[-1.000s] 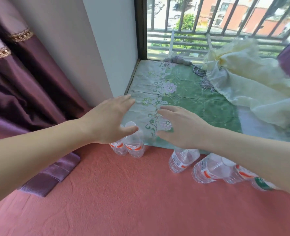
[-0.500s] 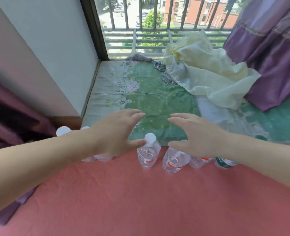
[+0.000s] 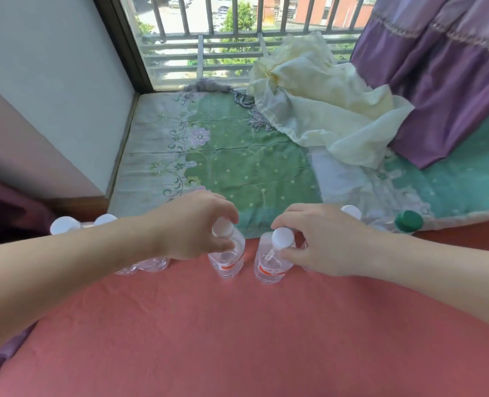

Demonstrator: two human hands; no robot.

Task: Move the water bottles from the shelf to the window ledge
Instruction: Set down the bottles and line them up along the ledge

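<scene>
Clear water bottles stand upright in a row along the near edge of the green ledge mat: white-capped ones, one green-capped.

Two hands, two bottle necks

Left hand pinching the neck of one upright water bottle, right hand gripping its neighbour. Both standing on red cloth, beside the green-covered ledge.

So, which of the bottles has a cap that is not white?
The bottle with the green cap, at the far right of the row, beyond the right hand. Every other cap visible is white, including those on the two bottles the hands grip.
</scene>
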